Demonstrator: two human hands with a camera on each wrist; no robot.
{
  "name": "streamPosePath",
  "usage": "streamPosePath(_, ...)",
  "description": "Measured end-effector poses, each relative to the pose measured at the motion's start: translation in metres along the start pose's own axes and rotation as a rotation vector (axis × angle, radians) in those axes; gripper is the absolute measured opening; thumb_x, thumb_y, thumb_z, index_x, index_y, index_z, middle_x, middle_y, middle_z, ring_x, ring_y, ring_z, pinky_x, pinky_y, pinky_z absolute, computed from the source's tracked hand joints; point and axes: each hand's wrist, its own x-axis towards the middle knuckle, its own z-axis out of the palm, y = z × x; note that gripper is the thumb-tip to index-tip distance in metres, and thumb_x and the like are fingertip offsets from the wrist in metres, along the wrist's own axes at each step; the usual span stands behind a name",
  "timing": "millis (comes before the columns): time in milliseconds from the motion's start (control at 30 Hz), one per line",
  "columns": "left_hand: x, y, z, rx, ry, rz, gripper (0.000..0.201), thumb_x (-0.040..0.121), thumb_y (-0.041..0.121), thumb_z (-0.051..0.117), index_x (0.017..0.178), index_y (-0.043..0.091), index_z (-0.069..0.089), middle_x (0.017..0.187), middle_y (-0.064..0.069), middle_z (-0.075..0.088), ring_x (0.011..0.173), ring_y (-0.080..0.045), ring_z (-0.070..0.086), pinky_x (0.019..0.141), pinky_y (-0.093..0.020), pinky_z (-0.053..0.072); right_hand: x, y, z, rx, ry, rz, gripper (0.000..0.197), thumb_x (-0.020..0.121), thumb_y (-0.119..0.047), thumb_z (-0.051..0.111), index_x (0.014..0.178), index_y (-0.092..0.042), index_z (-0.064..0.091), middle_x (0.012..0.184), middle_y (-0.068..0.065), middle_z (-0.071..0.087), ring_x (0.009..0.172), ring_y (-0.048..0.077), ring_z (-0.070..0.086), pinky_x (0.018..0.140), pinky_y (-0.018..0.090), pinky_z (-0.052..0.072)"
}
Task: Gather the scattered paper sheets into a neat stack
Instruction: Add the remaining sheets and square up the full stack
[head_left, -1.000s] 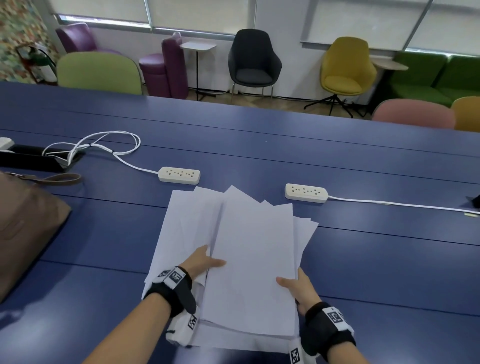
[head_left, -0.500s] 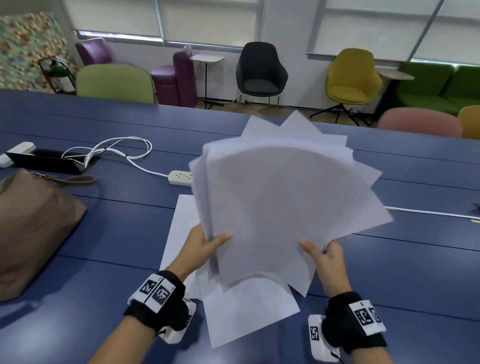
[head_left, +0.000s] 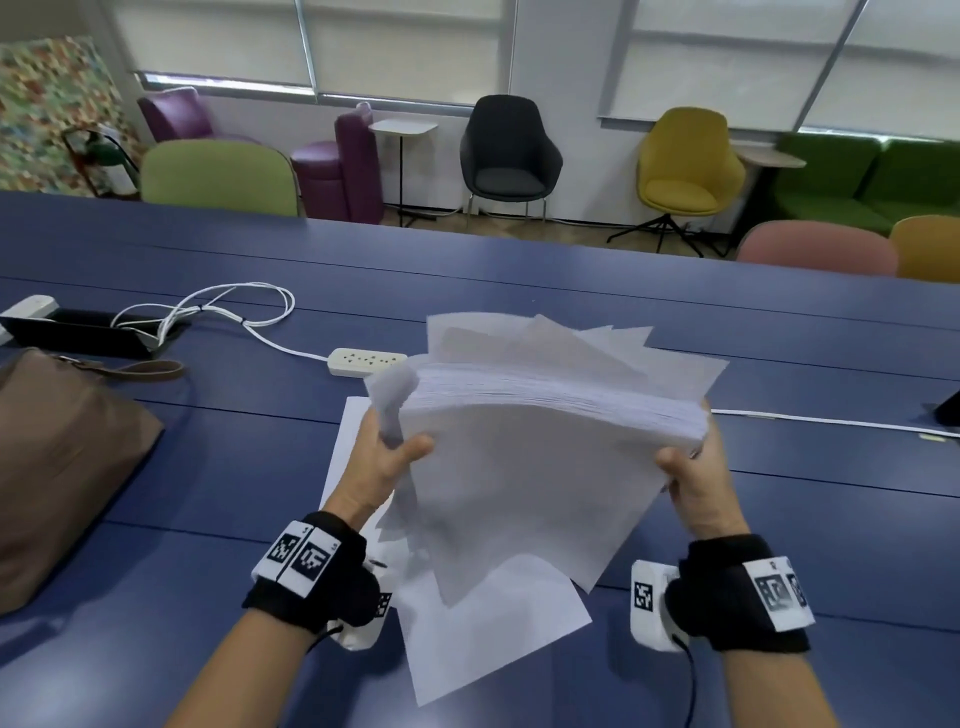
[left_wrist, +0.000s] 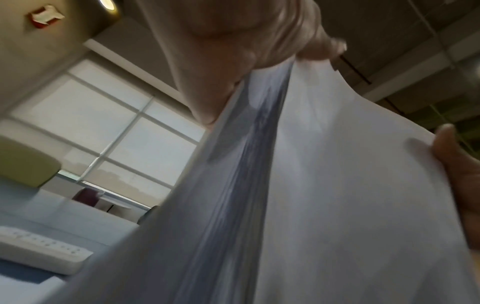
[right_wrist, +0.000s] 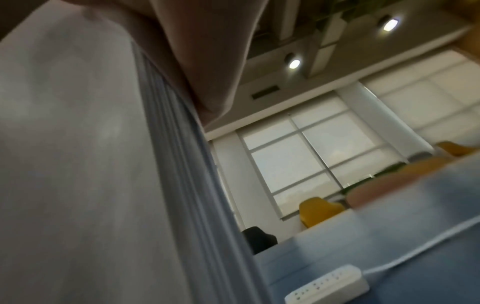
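A thick bundle of white paper sheets (head_left: 530, 467) is held off the blue table (head_left: 208, 467), tilted, its corners fanned out unevenly. My left hand (head_left: 387, 462) grips the bundle's left edge with the thumb on the near face. My right hand (head_left: 693, 478) grips its right edge. In the left wrist view the sheet edges (left_wrist: 249, 185) run past my fingers (left_wrist: 259, 41), and the right wrist view shows the same bundle (right_wrist: 91, 164) from the other side. One loose sheet (head_left: 488, 634) lies flat on the table under the bundle.
A white power strip (head_left: 366, 360) with a coiled cable (head_left: 234, 306) lies left of the bundle; a second strip (right_wrist: 330, 288) and its cable (head_left: 831, 422) lie to the right. A brown bag (head_left: 62, 467) sits at the left edge. Chairs stand beyond the table.
Both hands lifted the pile off the table and tipped it upright. It has since come lower and more level, showing its thick edge. One sheet stayed on the table.
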Motion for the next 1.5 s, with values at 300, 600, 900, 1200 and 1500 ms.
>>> streamPosePath(300, -0.008, -0.043, -0.002, -0.021, 0.064, -0.03, 0.095, 0.048, 0.045, 0.085, 0.127, 0.014, 0.041, 0.111, -0.003, 0.062, 0.098, -0.008, 0.064, 0.075, -0.018, 0.051, -0.027, 0.05, -0.016, -0.088, 0.016, 0.226, 0.074, 0.025, -0.049, 0.088, 0.086, -0.013, 0.068, 0.074, -0.012, 0.074, 0.072, 0.0, 0.068, 0.067, 0.017, 0.051)
streamPosePath(600, 0.006, -0.038, 0.015, -0.017, 0.074, -0.054, 0.09, 0.042, 0.061, 0.083, 0.109, 0.008, 0.056, 0.092, 0.003, 0.07, 0.086, -0.009, 0.067, 0.071, -0.02, 0.052, -0.006, 0.026, 0.006, 0.189, 0.183, 0.21, 0.088, 0.008, -0.083, 0.07, 0.077, -0.029, 0.074, 0.066, -0.014, 0.071, 0.067, 0.004, 0.066, 0.055, 0.017, 0.053)
streamPosePath(900, 0.013, -0.028, -0.001, -0.027, -0.007, -0.062, 0.068, 0.038, 0.067, 0.081, 0.088, 0.023, 0.066, 0.079, 0.011, 0.073, 0.076, -0.003, 0.068, 0.066, -0.016, 0.052, -0.021, 0.038, 0.005, 0.053, 0.184, 0.179, 0.082, 0.025, -0.082, 0.07, 0.092, -0.036, 0.062, 0.073, -0.026, 0.07, 0.07, -0.012, 0.063, 0.063, 0.012, 0.051)
streamPosePath(1200, 0.014, -0.02, 0.002, -0.05, -0.057, -0.044, 0.059, 0.039, 0.075, 0.074, 0.089, 0.043, 0.07, 0.081, 0.022, 0.071, 0.078, 0.006, 0.065, 0.069, -0.012, 0.05, -0.04, 0.076, -0.022, -0.04, 0.239, 0.188, 0.03, 0.086, -0.045, 0.058, 0.109, -0.025, 0.059, 0.097, -0.015, 0.072, 0.091, -0.003, 0.064, 0.087, 0.029, 0.049)
streamPosePath(1500, 0.019, -0.017, 0.025, 0.103, 0.206, -0.081, 0.026, 0.063, 0.009, 0.083, 0.076, 0.017, 0.062, 0.074, 0.005, 0.066, 0.063, -0.001, 0.064, 0.054, -0.012, 0.048, -0.005, 0.009, 0.012, 0.046, 0.158, 0.01, 0.075, 0.054, -0.092, 0.04, 0.103, -0.041, 0.064, 0.118, 0.003, 0.059, 0.118, 0.027, 0.053, 0.099, 0.043, 0.044)
